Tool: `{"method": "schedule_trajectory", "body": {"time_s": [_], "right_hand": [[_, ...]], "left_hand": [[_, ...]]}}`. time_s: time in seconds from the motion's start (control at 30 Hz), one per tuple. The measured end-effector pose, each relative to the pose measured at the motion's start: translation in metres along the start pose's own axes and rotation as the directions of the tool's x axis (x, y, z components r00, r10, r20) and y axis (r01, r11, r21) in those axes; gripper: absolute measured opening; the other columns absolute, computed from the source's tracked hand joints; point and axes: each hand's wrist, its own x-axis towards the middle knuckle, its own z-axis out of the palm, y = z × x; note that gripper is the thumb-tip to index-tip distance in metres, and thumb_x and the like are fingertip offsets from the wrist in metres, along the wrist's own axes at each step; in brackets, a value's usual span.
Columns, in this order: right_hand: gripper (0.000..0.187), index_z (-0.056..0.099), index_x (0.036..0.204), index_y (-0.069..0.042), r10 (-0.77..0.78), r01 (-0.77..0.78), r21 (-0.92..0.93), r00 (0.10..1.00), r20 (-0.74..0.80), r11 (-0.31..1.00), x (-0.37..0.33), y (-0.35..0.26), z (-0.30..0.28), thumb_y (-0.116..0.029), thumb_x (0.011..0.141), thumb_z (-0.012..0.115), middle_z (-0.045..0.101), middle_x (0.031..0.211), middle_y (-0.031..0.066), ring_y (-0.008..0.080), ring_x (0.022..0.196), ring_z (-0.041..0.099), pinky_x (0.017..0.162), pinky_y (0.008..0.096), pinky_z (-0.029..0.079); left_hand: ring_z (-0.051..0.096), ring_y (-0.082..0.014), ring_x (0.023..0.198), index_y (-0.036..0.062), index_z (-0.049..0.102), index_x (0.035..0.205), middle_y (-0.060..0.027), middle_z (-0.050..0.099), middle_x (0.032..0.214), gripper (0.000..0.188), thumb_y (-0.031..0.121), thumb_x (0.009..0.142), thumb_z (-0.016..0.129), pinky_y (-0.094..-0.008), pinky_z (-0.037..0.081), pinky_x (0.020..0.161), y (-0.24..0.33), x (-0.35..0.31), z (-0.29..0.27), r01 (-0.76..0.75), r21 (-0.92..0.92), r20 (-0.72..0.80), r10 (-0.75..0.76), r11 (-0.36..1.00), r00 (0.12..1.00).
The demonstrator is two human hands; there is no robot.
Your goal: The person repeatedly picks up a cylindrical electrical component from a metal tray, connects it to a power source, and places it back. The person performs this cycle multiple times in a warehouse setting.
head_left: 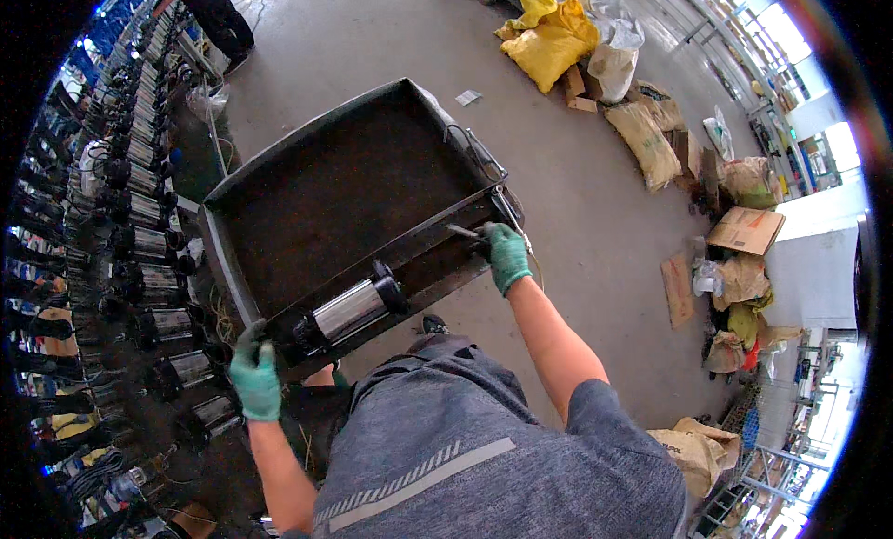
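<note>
A dark rectangular metal tank (321,134) with raised walls stands in front of me. Along its near side, a pump-like cylinder (349,313) with a shiny steel body and black ends lies on its side. My left hand (256,381), in a green glove, hovers by the tank's near left corner, fingers apart and seemingly holding nothing. At the near right corner my right hand (508,257), also gloved, is closed around a slim dark tool (462,231) whose tip points left; its exact kind is unclear. A thin metal rod and cable (484,153) run beside that corner.
Rows of similar steel cylinders (139,246) crowd the left side. Another person's dark-clothed leg (219,23) shows at the top left. Yellow sacks (553,46), tan sacks (644,144) and a cardboard box (746,230) lie along the right. A paper scrap (469,97) is on the grey floor.
</note>
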Motion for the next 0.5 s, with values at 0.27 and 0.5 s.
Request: {"method": "schedule_trajectory", "body": {"time_s": [0.27, 0.5], "right_hand": [[0.019, 0.072, 0.103, -0.004, -0.051, 0.069, 0.068, 0.971, -0.234, 0.995, 0.042, -0.015, -0.041, -0.019, 0.093, 0.066, 0.069, 0.084, 0.0077, 0.0217, 0.071, 0.065, 0.067, 0.0376, 0.054], [0.029, 0.07, 0.111, -0.006, -0.515, 0.275, -0.925, 0.851, 0.106, 0.263, -0.018, -0.06, -0.024, -0.023, 0.087, 0.068, 0.066, 0.114, 0.0207, 0.0398, 0.106, 0.064, 0.092, 0.0486, 0.052]], "left_hand": [[0.057, -0.0085, 0.085, 0.0018, 0.066, 0.125, -0.0004, 0.066, 0.106, 0.036, 0.023, 0.097, 0.068, -0.024, 0.046, 0.07, 0.083, -0.018, -0.07, -0.047, -0.187, -0.124, 0.024, 0.981, 0.992], [0.056, -0.0105, 0.084, 0.0026, 0.068, 0.125, 0.001, 0.066, 0.1, 0.034, 0.025, 0.099, 0.069, -0.0269, 0.047, 0.076, 0.106, -0.005, -0.018, -0.148, -0.072, 0.041, 0.151, 0.986, 0.988]]}}
